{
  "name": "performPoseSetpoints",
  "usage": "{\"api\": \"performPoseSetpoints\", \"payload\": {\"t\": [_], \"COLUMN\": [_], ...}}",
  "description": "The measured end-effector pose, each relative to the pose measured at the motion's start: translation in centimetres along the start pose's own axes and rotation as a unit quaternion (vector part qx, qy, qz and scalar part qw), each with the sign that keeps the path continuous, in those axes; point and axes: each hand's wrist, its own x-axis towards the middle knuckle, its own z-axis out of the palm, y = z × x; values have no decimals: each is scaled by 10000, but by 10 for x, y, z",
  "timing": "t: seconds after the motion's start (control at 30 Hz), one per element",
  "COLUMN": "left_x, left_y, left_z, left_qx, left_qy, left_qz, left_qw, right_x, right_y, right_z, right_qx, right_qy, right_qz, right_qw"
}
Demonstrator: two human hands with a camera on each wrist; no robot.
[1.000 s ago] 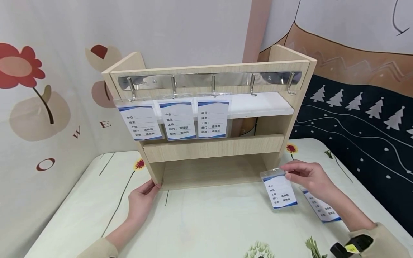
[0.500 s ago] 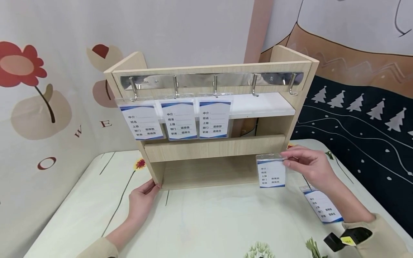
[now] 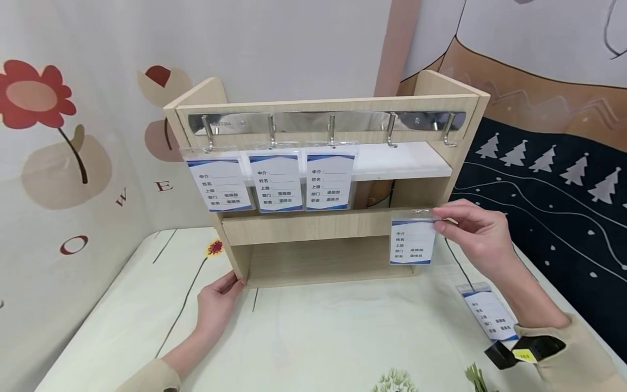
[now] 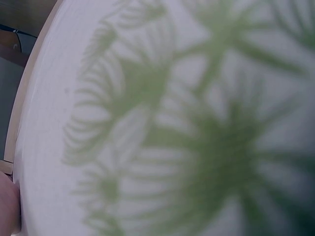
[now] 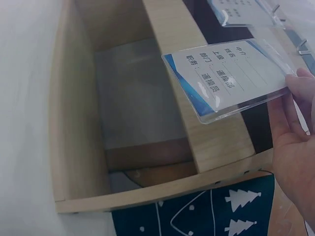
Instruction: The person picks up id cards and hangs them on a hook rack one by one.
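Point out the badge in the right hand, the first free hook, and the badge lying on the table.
held badge [image 3: 412, 241], head view, card's printed middle
free hook [image 3: 392, 132], head view, its shank
table badge [image 3: 490, 314], head view, card's middle

Pale wood-grain board, matt, for the shelf unit [image 3: 323, 226]. Shiny polished metal for the hook rail [image 3: 323, 121]. Clear glossy plastic sleeve around the held badge [image 3: 412, 241], printed paper inside. Smooth white plastic-looking shelf board [image 3: 401, 159]. Matt printed cloth over the table [image 3: 318, 337].

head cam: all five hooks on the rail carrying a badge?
No: only three badges hang on the hook rail; the two right hooks are bare.
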Motion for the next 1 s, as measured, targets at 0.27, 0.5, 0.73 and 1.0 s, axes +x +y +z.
{"api": "performPoseSetpoints", "payload": {"t": [0.27, 0.5, 0.73, 1.0], "left_x": [0, 1, 3, 2], "left_y": [1, 1, 0, -2], "left_z": [0, 0, 1, -1], "left_qx": [53, 49, 83, 45], "left_qy": [39, 44, 43, 39], "left_qz": [-25, -99, -121, -128], "left_qw": [10000, 9999, 9999, 9999], "right_x": [17, 26, 30, 39], "right_y": [-11, -19, -25, -32], "right_z": [-1, 0, 11, 25], "right_qx": [264, 626, 924, 982], "right_qy": [-27, 117, 342, 593], "right_qz": [-379, -541, -611, -709], "right_qw": [9989, 9965, 9933, 9909]}}
